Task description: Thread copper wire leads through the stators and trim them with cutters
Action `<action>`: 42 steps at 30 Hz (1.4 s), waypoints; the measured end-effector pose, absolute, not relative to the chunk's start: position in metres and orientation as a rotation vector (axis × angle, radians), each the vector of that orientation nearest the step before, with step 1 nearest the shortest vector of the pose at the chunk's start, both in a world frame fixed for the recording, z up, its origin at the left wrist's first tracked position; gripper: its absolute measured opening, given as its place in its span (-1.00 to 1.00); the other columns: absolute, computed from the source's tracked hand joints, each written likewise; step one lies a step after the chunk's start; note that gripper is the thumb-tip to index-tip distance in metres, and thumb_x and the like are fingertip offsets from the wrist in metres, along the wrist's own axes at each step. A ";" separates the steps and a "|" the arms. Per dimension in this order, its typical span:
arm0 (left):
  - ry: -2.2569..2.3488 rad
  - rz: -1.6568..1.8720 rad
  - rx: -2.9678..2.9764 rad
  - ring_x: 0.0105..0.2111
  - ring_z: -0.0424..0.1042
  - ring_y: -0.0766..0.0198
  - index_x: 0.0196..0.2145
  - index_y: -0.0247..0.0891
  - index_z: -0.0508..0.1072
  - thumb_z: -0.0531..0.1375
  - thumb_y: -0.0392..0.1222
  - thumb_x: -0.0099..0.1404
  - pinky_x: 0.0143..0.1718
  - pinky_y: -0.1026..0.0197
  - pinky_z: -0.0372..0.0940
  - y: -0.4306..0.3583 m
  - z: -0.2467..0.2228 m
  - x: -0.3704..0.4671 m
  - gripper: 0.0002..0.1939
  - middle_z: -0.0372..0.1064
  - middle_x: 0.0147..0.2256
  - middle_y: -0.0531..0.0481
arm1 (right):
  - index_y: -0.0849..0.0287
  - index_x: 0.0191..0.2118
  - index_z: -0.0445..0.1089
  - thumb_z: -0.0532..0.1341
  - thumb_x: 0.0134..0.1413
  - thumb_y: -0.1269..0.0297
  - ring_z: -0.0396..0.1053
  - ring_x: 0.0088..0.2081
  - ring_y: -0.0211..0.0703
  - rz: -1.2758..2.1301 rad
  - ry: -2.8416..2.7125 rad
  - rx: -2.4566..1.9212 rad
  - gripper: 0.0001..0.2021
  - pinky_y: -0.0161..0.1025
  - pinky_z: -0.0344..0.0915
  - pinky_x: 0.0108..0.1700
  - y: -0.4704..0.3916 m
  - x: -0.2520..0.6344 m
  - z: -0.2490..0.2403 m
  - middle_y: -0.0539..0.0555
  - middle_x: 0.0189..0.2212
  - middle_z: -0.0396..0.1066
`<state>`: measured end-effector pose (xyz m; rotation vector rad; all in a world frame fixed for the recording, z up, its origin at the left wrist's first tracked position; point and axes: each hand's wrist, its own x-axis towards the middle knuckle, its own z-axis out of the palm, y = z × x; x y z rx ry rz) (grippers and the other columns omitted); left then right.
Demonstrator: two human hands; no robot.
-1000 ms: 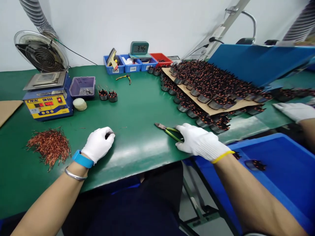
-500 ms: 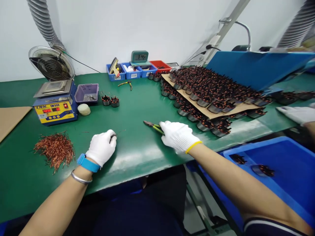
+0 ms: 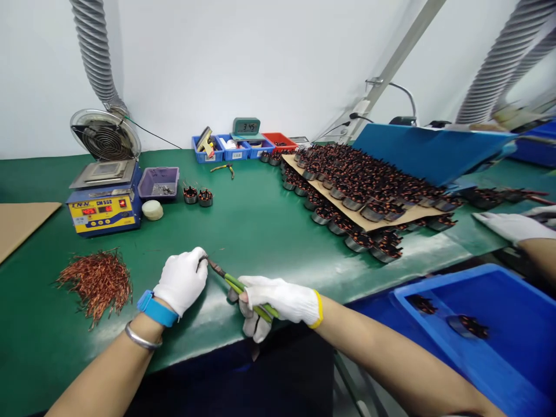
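Observation:
My left hand [image 3: 181, 282], in a white glove, is closed in a pinch above the green table; what lies between its fingertips is too small to name. My right hand [image 3: 269, 304], gloved too, holds green-handled pliers [image 3: 234, 282] whose jaws reach the left fingertips. A pile of copper wire pieces [image 3: 98, 282] lies to the left of my left hand. Two wound copper coil parts [image 3: 205, 197] stand farther back, beside a purple tray [image 3: 158, 183] with small bits in it.
A blue and yellow device [image 3: 104, 202] stands at the left under a fan hood. Many coil parts [image 3: 369, 179] fill the right side on cardboard. A blue bin [image 3: 490, 347] sits below the edge; a co-worker's gloved hand [image 3: 512, 226] is at far right.
My right hand has brought the pliers leftward, and their jaws now meet my left fingertips. The camera view has shifted slightly. My left hand stays pinched.

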<state>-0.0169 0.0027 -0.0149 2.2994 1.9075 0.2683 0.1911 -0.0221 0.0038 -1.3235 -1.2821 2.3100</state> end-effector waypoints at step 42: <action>1.734 0.428 2.267 -0.02 0.41 0.07 0.04 -0.30 0.38 0.15 0.00 0.12 0.03 0.10 0.30 -0.011 0.002 -0.028 -0.45 0.42 -0.01 -0.14 | 0.25 -0.10 0.26 0.29 -0.06 0.00 0.45 -0.49 -0.13 2.217 -0.935 -0.853 -0.51 -0.21 0.39 -0.49 -0.038 0.225 -0.034 0.03 -0.45 0.36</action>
